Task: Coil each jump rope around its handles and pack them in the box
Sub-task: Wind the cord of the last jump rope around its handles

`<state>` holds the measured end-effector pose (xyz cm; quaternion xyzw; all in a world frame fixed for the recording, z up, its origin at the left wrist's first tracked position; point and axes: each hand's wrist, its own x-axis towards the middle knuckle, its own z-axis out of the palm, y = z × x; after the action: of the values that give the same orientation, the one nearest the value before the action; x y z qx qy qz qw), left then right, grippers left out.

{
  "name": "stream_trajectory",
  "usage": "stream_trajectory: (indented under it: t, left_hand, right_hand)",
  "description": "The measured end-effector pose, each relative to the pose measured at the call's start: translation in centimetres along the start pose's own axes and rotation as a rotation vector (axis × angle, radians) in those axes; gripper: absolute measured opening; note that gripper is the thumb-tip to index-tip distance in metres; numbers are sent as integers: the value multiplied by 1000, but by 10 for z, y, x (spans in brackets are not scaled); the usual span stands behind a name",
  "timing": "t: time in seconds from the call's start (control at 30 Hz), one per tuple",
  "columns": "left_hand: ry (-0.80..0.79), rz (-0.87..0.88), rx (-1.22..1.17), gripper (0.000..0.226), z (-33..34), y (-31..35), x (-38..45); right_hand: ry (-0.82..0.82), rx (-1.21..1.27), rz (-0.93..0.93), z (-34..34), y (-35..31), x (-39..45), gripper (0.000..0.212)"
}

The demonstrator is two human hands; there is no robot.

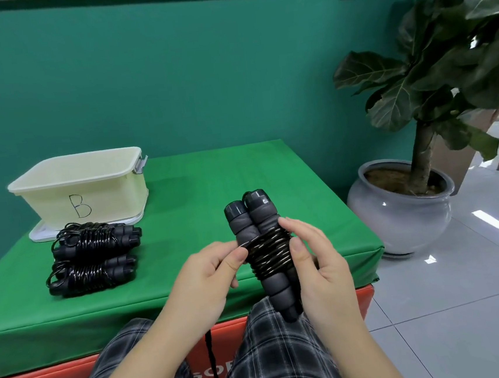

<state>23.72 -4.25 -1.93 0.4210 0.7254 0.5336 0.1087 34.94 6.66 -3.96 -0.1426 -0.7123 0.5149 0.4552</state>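
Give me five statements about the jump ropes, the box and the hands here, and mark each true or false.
1. The right hand holds the pair of handles with rope wound round their middle. True.
2. The box is marked with the letter A. False: it bears a B.
3. Two coiled jump ropes lie on the green table cover in front of the box. True.
4. The left hand rests flat on the table. False: it pinches the rope beside the coil.
5. The coiled ropes are already packed inside the box. False: they lie outside it, and what the box holds cannot be seen.
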Motion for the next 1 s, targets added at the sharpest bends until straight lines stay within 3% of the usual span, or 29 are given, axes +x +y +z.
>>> stream_trajectory:
  t: [0.17, 0.4, 0.5, 0.63, 0.77, 1.0]
  left_hand:
    - [45, 33, -41, 16, -1, 9, -4]
    - [37, 159, 52, 22, -3, 14, -5]
    - [3, 173, 69, 16, 2, 10, -5]
    - [-86, 156, 19, 38, 6, 11, -6]
    - [-120, 152, 95, 30, 8, 11, -5]
    - [9, 2, 177, 10, 5, -8, 4]
  right_hand:
    - [-48, -58, 70, -5, 2, 2, 24]
    - [-181, -260, 69, -5, -5, -1, 82]
    - [-111, -435, 44, -2, -1, -1, 103]
    - [-22, -439, 34, -4, 1, 0, 84]
    - [-3, -382, 86, -8, 2, 0, 66]
    - [-44, -106, 148, -5, -5, -3, 36]
